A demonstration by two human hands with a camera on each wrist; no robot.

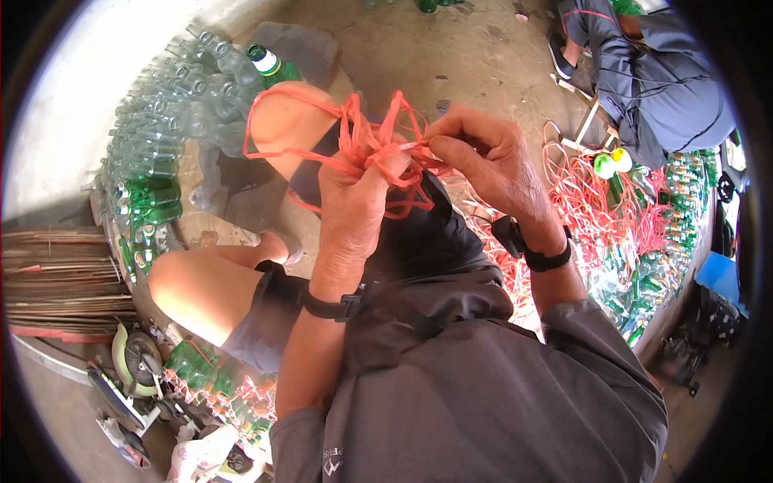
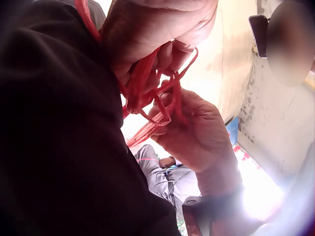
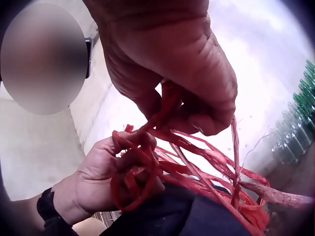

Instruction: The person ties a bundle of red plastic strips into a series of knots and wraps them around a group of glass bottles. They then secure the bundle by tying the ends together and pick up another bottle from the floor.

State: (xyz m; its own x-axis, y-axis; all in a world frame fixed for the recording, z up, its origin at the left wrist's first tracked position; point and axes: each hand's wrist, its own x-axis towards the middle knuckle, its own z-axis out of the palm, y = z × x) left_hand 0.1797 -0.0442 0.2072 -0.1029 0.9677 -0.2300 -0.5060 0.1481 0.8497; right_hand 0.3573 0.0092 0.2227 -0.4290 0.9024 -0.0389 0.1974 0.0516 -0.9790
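Observation:
A looped bundle of red plastic strapping (image 1: 354, 145) is gripped in the left hand (image 1: 353, 205), its loops sticking out above and around the fingers. Close to its right side, the right hand (image 1: 491, 161) pinches a strand of the strapping between thumb and fingers. In the left wrist view the red strands (image 2: 142, 93) run between the left hand (image 2: 157, 24) and the right hand (image 2: 199, 130). The right wrist view has the right hand (image 3: 172, 54) above the left hand (image 3: 98, 182), with strands (image 3: 211, 157) trailing off to the right.
Clear glass bottles (image 1: 189, 97) and green bottles (image 1: 153, 201) stand at the left. A heap of red strapping (image 1: 596, 201) lies at the right, near a seated person (image 1: 668, 88). Stacked thin boards (image 1: 60, 278) and a wheel (image 1: 138, 360) are at the lower left.

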